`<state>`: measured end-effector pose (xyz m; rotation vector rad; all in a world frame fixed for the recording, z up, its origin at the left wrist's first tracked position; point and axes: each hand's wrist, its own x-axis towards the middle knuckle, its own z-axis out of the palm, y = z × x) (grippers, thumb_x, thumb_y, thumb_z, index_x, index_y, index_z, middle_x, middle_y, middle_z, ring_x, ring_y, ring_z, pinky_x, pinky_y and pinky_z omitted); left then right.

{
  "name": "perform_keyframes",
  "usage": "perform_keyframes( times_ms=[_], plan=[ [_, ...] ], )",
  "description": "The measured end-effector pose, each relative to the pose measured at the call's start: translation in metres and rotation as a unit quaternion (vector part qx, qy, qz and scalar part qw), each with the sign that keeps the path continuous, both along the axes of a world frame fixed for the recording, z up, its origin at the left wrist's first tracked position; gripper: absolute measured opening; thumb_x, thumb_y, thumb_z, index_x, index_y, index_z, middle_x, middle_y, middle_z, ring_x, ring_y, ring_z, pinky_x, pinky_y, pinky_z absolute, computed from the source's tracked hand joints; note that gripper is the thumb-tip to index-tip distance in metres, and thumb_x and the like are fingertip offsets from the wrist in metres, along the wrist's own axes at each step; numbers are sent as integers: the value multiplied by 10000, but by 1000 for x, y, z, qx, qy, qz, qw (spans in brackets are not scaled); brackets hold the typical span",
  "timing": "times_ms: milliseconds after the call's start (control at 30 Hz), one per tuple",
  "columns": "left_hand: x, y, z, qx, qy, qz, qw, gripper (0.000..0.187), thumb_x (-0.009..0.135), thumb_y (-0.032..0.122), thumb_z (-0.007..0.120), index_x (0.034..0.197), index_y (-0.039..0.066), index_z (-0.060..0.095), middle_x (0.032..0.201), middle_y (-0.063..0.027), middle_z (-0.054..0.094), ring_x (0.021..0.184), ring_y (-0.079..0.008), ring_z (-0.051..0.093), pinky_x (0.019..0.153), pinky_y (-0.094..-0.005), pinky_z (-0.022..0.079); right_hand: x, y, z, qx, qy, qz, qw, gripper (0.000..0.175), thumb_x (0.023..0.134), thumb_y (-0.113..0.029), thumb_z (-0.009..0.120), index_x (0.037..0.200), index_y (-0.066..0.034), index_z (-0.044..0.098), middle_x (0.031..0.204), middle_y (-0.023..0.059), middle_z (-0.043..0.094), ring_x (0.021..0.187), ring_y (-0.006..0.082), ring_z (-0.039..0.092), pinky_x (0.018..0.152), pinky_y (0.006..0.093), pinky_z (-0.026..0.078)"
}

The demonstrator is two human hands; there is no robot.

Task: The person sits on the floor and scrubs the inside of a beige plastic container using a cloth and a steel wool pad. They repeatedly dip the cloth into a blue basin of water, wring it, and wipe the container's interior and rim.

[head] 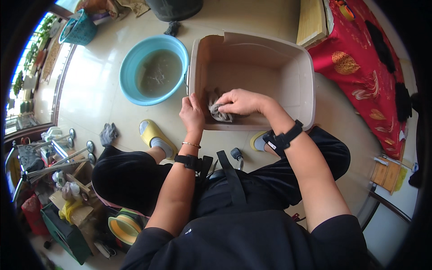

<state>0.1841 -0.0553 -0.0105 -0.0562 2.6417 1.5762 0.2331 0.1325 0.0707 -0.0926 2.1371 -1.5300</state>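
Observation:
A beige plastic storage bin point(251, 40) lies before me, its open side facing me and a broken notch in its far left rim. My left hand point(192, 113) grips the bin's near left corner, thumb up along the rim. Inside the bin, my right hand point(241, 102) holds a crumpled wet grey cloth point(221, 114) against the inner wall at the lower left. Just left of the bin stands a light blue plastic basin point(128, 81) with murky water point(159, 72) in it.
A grey rag point(109, 134) and a dark scrubbing clump point(172, 28) lie on the tiled floor. A dark bucket point(175, 8) stands beyond. Folded metal frames point(60, 152) crowd the left; a red patterned cloth point(357, 74) drapes on the right.

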Motion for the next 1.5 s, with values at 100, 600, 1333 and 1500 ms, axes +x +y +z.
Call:
perform_keyframes(
  times_ms=[100,600,1333,1500],
  plan=[
    [-1,1,-1,35,-6,6,999,395,993,376,546,847,11,576,677,-150,600,615,-269,564,613,-392,472,22,-32,8,151,-2,95,984,259,906,-270,597,1093,-131,710,1010,65,710,910,263,653,850,383,507],
    [-6,-1,-16,60,-32,8,998,400,971,396,582,848,17,615,660,-89,585,612,-162,510,630,-335,472,137,47,7,324,17,-46,945,323,757,2,594,845,-243,786,1158,-11,633,1033,273,569,923,337,472],
    [-5,-2,-1,22,-70,-18,997,344,973,350,597,874,21,601,607,-67,506,579,-124,448,576,-287,448,103,166,-66,449,-363,220,786,235,810,-198,639,995,-82,726,915,138,715,843,288,678,745,425,538],
    [-2,0,7,20,-66,-16,998,374,937,398,644,897,30,586,596,-88,500,559,-151,430,554,-299,438,86,197,-76,475,-254,71,840,335,817,-45,553,1127,-70,680,1097,186,680,1034,334,655,875,407,518]
  ],
)
